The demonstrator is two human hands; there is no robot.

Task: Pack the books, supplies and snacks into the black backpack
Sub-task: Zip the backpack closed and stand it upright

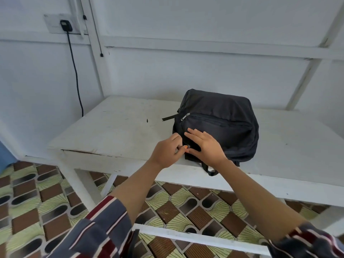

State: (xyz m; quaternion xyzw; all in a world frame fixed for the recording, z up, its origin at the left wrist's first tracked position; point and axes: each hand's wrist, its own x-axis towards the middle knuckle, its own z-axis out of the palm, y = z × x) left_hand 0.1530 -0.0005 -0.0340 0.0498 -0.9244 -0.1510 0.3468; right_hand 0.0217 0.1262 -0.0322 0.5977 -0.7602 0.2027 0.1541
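Observation:
The black backpack lies flat on the white table, its front pocket zipper facing up. At the bag's near left corner, my left hand pinches a small metal zipper pull. My right hand lies with straight fingers flat on the bag's front, just right of that pull. No books, supplies or snacks are in view.
A black strap loop hangs over the table's front edge. A black cable runs down the wall from a plugged socket at the back left. Patterned floor tiles lie under the table.

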